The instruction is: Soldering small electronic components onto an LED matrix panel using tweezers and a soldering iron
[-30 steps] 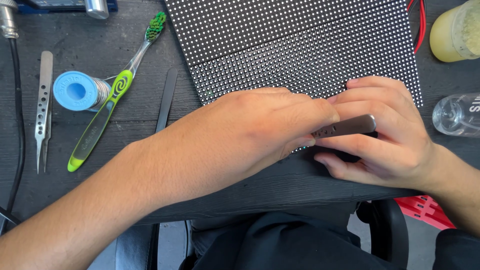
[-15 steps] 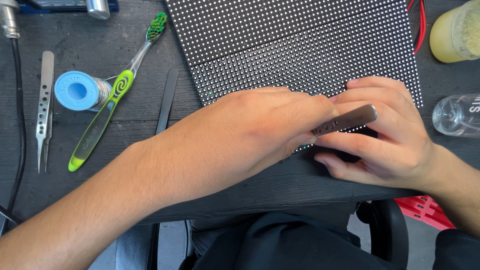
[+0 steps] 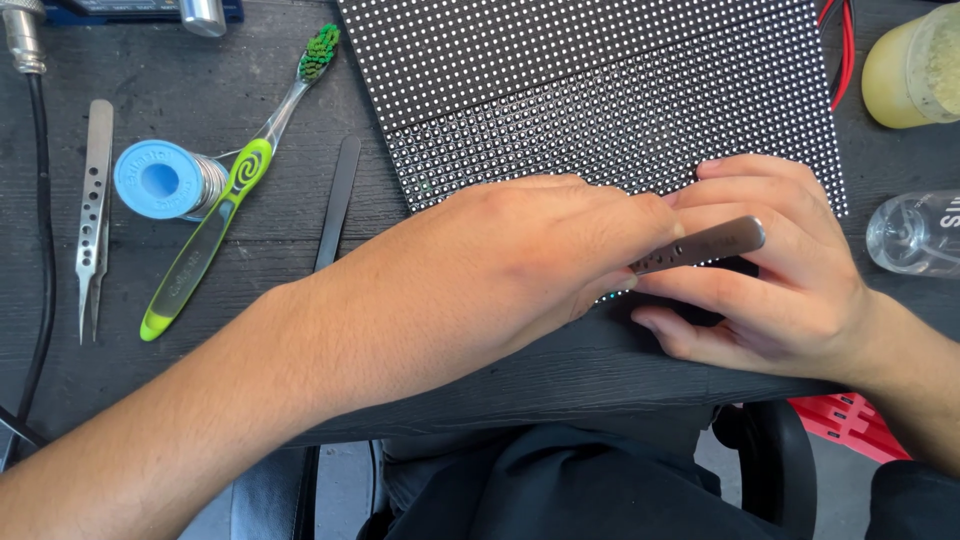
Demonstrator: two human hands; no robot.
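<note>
A black panel (image 3: 600, 90) covered in a grid of small white dots lies flat on the dark wooden table (image 3: 250, 290). My left hand (image 3: 500, 270) reaches across its near edge and grips metal tweezers (image 3: 700, 245), whose blunt end sticks out to the right; the tips are hidden under my fingers. My right hand (image 3: 770, 265) rests flat on the panel's near right corner, fingers pointing left, touching the left hand's fingertips just under the tweezers.
To the left lie a second pair of steel tweezers (image 3: 93, 215), a blue solder spool (image 3: 165, 180), a green toothbrush (image 3: 235, 190) and a dark flat tool (image 3: 335, 205). A yellowish jar (image 3: 915, 65) and a clear bottle (image 3: 915, 235) stand at right. Red wires (image 3: 835, 40) run behind the panel.
The tweezers' free end has tilted up slightly toward the right. Both hands stay in nearly the same place on the panel's near edge.
</note>
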